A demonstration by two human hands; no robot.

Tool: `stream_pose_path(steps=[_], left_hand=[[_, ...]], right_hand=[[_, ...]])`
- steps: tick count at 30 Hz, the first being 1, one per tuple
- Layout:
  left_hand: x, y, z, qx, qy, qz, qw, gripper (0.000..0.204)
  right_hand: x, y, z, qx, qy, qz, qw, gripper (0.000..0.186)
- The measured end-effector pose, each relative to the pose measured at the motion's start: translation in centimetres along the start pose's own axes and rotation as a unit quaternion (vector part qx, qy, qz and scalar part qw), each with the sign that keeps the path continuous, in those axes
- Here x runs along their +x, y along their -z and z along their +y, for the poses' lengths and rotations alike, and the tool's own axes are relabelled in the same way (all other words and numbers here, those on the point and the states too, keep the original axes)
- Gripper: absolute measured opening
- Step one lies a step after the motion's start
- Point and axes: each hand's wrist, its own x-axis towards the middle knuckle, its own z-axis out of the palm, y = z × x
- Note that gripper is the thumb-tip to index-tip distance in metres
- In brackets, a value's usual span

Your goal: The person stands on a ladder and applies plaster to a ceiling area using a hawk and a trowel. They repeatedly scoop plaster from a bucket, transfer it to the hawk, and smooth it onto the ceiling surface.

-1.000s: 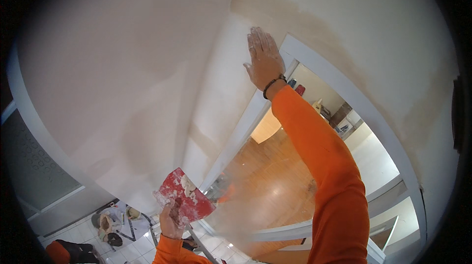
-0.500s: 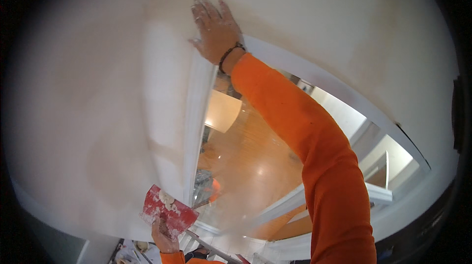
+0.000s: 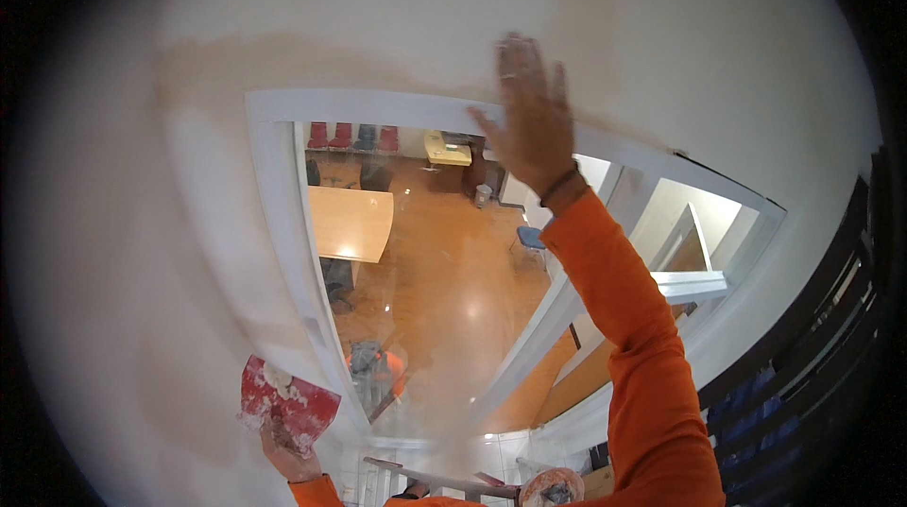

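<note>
My right hand point(image 3: 537, 124), with white-smeared fingertips and a dark bracelet, is stretched out over the pale wall point(image 3: 406, 6) just above the white window frame point(image 3: 274, 167). Its fingers are apart and slightly blurred, and nothing is in them; whether the palm touches the wall I cannot tell. At the lower left, my left hand point(image 3: 286, 455) grips a red putty board point(image 3: 312, 405). A lump of off-white putty point(image 3: 277, 378) sits near the board's upper edge, and dried white smears cover its surface. Brownish patches point(image 3: 255, 63) mark the wall around the frame.
Through the glass show a wooden floor point(image 3: 444, 261), a light table point(image 3: 350, 223), several chairs point(image 3: 340, 137) and an orange-clad reflection point(image 3: 383, 370). Below me are ladder-like rails point(image 3: 453, 483) and a smeared round container point(image 3: 551, 488). Dark slats point(image 3: 803, 346) stand at the right.
My right hand has moved rightward along the wall from the frame's upper left corner. The view has shifted, showing more of the window. My left hand still holds the putty board.
</note>
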Motion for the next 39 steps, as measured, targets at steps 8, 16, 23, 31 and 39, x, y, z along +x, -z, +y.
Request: stream_pose_path(steps=[8,16,23,31,39], left_hand=[[0.7,0.0,2.2,0.000,0.047,-0.056,0.997,0.038],[1.8,-0.8,5.0,-0.064,0.117,-0.106,0.985,0.035],[2.7,-0.7,5.3,-0.072,0.125,-0.133,0.981,0.035],[3.2,-0.2,5.1,-0.013,0.140,-0.097,0.985,0.038],[2.9,-0.6,4.3,-0.073,0.149,-0.029,0.986,0.043]], right_hand=[[-4.9,2.1,-2.1,-0.100,-0.119,0.002,0.988,0.078],[0.7,1.0,-13.8,0.003,-0.173,0.055,0.983,0.088],[0.3,2.2,-17.5,0.062,-0.088,0.003,0.994,0.082],[-2.4,2.3,-10.4,0.031,-0.158,-0.001,0.987,0.072],[-3.0,-0.8,-7.2,0.009,-0.239,0.055,0.969,0.074]])
